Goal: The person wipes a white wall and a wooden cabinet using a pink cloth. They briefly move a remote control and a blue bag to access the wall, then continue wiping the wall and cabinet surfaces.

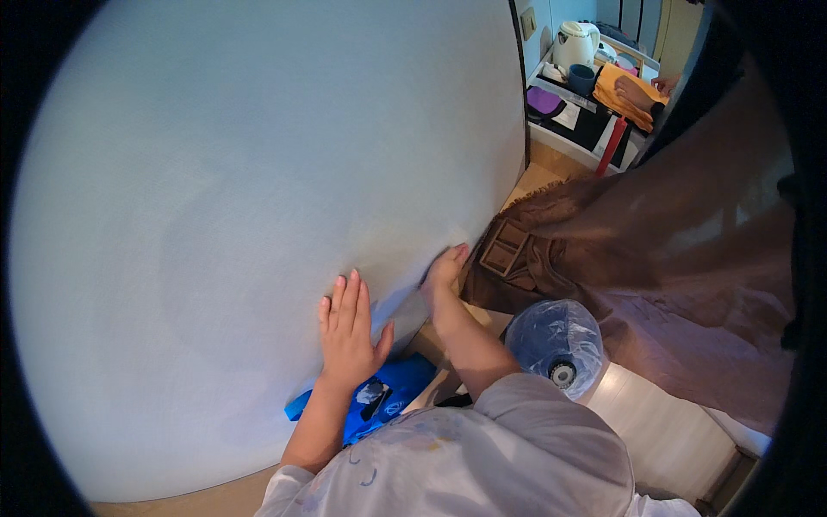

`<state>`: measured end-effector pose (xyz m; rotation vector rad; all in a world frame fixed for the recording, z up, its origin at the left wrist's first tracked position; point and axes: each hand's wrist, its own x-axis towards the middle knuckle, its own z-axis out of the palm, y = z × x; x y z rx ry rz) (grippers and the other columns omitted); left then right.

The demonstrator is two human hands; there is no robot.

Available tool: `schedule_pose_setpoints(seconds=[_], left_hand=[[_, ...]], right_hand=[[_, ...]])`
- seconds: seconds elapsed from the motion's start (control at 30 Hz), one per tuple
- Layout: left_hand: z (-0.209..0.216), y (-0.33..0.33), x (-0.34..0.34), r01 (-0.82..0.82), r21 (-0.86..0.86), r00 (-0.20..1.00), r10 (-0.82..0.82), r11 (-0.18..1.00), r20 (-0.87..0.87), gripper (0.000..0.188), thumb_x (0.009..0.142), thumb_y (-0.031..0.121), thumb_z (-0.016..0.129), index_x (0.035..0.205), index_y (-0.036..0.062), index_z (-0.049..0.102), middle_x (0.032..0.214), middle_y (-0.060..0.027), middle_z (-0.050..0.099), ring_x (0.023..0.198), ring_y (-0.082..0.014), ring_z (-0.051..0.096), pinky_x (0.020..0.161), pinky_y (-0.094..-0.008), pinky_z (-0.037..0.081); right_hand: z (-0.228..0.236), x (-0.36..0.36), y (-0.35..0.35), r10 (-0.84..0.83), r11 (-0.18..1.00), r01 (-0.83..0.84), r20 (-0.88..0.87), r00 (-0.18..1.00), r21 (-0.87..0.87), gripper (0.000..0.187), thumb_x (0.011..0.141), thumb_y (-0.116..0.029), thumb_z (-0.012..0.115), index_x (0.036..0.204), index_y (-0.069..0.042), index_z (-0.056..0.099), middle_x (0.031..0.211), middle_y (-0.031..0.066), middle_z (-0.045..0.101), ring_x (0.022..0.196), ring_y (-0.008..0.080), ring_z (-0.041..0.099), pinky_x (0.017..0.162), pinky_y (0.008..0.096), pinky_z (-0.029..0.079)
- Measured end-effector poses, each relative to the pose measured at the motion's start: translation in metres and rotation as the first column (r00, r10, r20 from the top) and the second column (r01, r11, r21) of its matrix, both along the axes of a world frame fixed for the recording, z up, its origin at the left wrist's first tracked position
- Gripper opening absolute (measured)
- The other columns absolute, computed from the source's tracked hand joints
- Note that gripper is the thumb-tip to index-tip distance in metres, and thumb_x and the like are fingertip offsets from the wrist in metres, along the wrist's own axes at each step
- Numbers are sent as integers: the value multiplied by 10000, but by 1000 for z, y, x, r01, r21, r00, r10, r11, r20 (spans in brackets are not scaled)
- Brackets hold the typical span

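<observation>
Brown cloth (689, 233) borders pale, glossy flooring (646, 422), with 1 cluttered table (564, 146) near a bluish wall (564, 10).

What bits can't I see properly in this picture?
In the head view:
- White panel: its top is cut off by the picture's upper edge.
- Left hand: its palm is hidden by the back of the hand.
- Right hand: its grip is unclear, as the hand blocks its own fingers.
- Blue bundle: partly hidden by the left arm.

Worn on head, left of fisheye pair; looking down close above near shirt (500, 457), out to far-right kettle (574, 46).
</observation>
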<state>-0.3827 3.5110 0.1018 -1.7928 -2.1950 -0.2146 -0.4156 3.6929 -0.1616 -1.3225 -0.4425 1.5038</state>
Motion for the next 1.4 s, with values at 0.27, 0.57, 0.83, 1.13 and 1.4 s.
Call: schedule_pose_setpoints(seconds=[0.27,0.57,0.83,1.13,1.4], left_hand=[[12,-10,-6,146,314,959,-212,938,187,801,822,96,706,1524,-43,346,1554,-265,379,1440,-439,376,1174,-576,261],[16,-46,0,91,251,977,-135,964,166,763,820,77,705,1501,-45,384,1532,-263,415,1422,-439,405,1166,-568,282],[32,-89,-3,32,310,981,-89,950,172,757,813,13,682,1506,-30,380,1525,-268,419,1423,-460,391,1171,-547,300],[69,-102,-2,16,495,998,-45,869,47,746,784,35,703,1475,-10,428,1506,-249,447,1423,-459,387,1175,-601,242],[109,-119,-8,-59,645,992,116,762,-47,702,803,100,706,1452,0,456,1494,-233,470,1447,-446,354,1201,-604,130]], right_hand=[[173,16,-94,46,584,-250,277,960,772,619,978,-65,431,1560,41,247,1630,260,220,1524,456,140,1236,546,118],[43,6,-81,-64,794,-100,247,967,599,571,1016,-195,418,1534,30,331,1578,259,340,1494,409,274,1219,467,233],[66,-15,-113,11,1000,-12,-89,996,-15,624,1024,-219,409,1554,58,231,1613,246,263,1506,364,243,1226,423,221],[267,8,-145,-16,261,-299,313,950,918,638,980,-125,432,1564,43,238,1635,271,194,1518,499,97,1222,602,64],[360,11,-71,-133,162,-170,192,972,972,674,905,-132,524,1543,1,351,1600,301,257,1490,532,183,1204,634,131]])
